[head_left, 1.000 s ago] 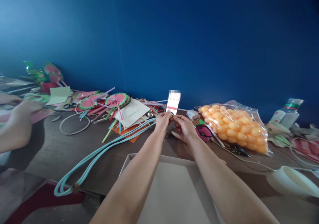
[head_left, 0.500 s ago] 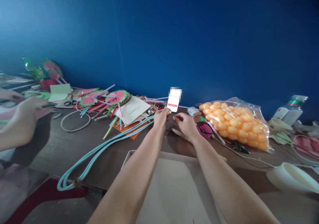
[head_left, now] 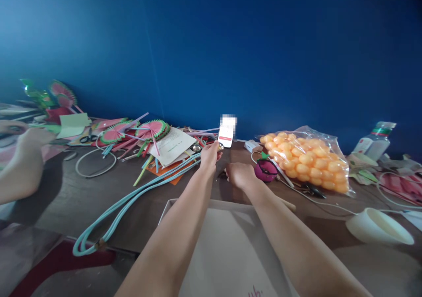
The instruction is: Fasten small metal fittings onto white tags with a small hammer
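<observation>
My left hand is closed in a pinch, with a small shiny metal bell at its fingertips. Light blue cords run from beside that wrist to the table's front left edge, where they loop over. Low on the table, my right hand has its fingers curled down over a thin wooden stick. The stick's rear end shows beyond my forearm, and a dark tip lies by the fingers. Its middle is hidden. A second shiny bell rests left of my left hand.
A lit phone leans at the wall. Right are a purple pouch, a bag of orange balls and a tape roll. Watermelon fans lie left, near another person's arm. An open box sits below my forearms.
My right hand has lowered from beside the left hand to the stick on the table, and its fingers have closed. My left hand keeps its pinch. The view has shifted slightly.
</observation>
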A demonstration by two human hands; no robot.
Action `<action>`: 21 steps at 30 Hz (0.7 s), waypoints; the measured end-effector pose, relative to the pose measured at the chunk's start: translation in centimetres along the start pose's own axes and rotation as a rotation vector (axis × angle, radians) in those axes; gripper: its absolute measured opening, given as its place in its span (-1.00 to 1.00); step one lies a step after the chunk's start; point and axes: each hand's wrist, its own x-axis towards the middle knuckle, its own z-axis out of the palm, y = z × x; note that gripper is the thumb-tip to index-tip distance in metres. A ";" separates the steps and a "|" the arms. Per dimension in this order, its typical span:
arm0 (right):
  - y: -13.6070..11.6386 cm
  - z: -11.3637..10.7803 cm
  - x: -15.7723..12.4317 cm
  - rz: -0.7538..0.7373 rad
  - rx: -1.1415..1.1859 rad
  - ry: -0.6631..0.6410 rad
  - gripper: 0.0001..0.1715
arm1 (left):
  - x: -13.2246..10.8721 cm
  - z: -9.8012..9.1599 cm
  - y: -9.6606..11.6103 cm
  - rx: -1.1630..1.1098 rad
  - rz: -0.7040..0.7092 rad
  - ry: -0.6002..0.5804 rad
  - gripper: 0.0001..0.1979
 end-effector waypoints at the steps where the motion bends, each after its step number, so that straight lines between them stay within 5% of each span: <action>1: -0.1 0.1 0.1 -0.001 -0.006 0.003 -0.73 | 0.0 0.0 0.0 -0.006 -0.002 -0.008 -0.73; 11: -0.2 0.3 0.1 0.024 0.015 -0.038 -0.72 | -0.2 0.1 0.2 -0.022 -0.019 -0.012 -0.76; 18: 0.4 1.4 1.3 -0.054 0.486 0.404 -0.82 | -0.2 0.2 0.2 -0.027 -0.007 0.004 -0.79; 21: 0.6 1.8 1.9 -0.079 0.819 0.473 -0.84 | -0.3 0.2 0.2 -0.036 -0.019 -0.004 -0.80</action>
